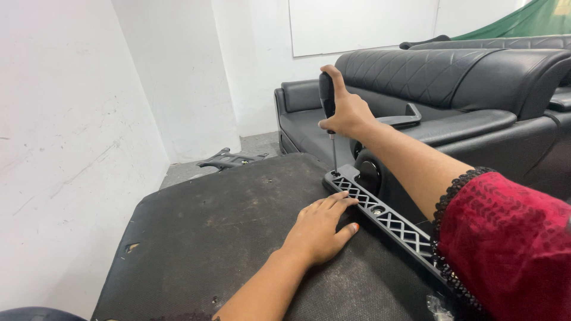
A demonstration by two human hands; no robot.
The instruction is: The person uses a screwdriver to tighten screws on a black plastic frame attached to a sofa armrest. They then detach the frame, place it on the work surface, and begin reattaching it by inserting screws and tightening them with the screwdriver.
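Head view: a black lattice bracket (386, 217) lies along the dark surface's (226, 238) right edge, its long axis running away to the upper left. At its far end a screwdriver (329, 113) stands upright, tip down, gripped by the right hand (348, 113). The left hand (321, 229), nearer, rests flat with fingers spread, touching the bracket's side.

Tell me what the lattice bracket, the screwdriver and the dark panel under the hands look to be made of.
Lattice bracket: likely moulded black plastic, matt, with a crisp criss-cross web.
Screwdriver, gripped by the right hand: thin bright metal shaft; dark handle, probably plastic or rubber.
Dark panel, under the left hand: seemingly black fabric over a board, dull, scuffed and dusty, with small tears.
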